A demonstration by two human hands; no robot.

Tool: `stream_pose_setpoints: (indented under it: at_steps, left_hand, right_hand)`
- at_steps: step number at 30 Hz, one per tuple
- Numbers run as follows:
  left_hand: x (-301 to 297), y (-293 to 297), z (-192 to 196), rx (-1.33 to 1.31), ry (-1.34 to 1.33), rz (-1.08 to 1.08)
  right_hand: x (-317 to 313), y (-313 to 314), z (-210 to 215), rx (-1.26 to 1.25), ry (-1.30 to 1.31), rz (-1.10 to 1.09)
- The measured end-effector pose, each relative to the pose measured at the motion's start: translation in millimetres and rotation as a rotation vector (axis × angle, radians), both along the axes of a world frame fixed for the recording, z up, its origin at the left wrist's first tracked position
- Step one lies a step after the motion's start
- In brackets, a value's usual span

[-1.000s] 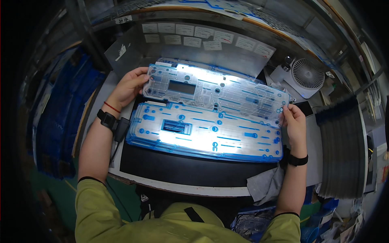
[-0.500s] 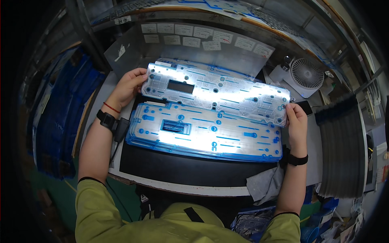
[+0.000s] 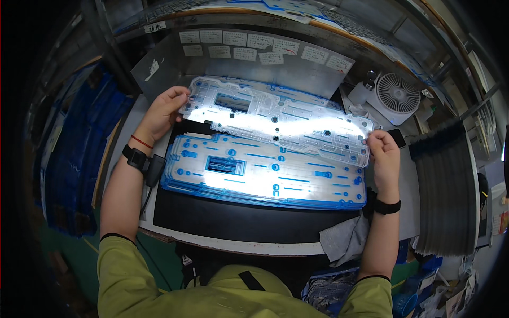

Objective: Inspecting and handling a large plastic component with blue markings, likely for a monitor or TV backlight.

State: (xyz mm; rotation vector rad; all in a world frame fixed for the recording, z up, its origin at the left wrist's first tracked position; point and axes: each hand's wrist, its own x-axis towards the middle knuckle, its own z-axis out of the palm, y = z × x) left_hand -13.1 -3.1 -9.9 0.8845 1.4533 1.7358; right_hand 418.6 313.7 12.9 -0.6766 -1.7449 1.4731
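Note:
My left hand (image 3: 165,112) pinches the left end of a long, clear, shiny panel (image 3: 297,117) pierced with small holes and slots. It has a rectangular window toward its left side. Its right end is gripped by my right hand (image 3: 385,155), thumb and fingers closed on the edge. The panel is held tilted, and bright light glares across it. Just nearer to me lies a stack of similar long panels (image 3: 254,179) with blue edges and blue-ringed holes. Behind the held panel, more blue-edged panels (image 3: 281,88) show partly.
A black mat (image 3: 212,212) covers the table under the stack. A grey cloth (image 3: 344,238) hangs over the front edge. At the back right stand a white fan (image 3: 397,98) and a bottle (image 3: 361,91). A metal screen (image 3: 185,66) with paper labels rises behind. Stacked sheets (image 3: 445,196) stand right.
The held panel appears turned over: its stepped edge was on the far side and now faces me. Both hands still grip its ends. The stack stays put.

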Motion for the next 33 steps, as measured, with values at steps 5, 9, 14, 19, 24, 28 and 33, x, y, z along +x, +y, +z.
stream_pose_setpoints:
  at_steps: [5, 9, 14, 19, 24, 28, 33]
  left_hand:
    - [20, 7, 11, -0.11, 0.081, 0.101]
    - [10, 5, 6, -0.153, 0.101, 0.025]
    - [7, 4, 4, -0.147, 0.082, -0.019]
    - [10, 5, 6, -0.186, 0.062, -0.005]
    - [9, 5, 5, -0.174, 0.058, -0.012]
    - [0, 4, 0, -0.134, -0.017, 0.033]
    - [1, 7, -1, -0.109, -0.088, 0.132]
  right_hand:
    - [-7, -15, 8, 0.017, -0.002, 0.053]
    - [-7, -14, 8, 0.01, -0.05, 0.048]
    - [-7, -13, 8, -0.018, -0.028, 0.063]
    - [-8, -14, 9, -0.032, -0.004, 0.058]
    - [-7, -13, 9, -0.03, 0.008, 0.072]
    - [-3, -7, 4, -0.012, -0.03, 0.064]
    - [1, 5, -14, 0.244, -0.201, 0.077]
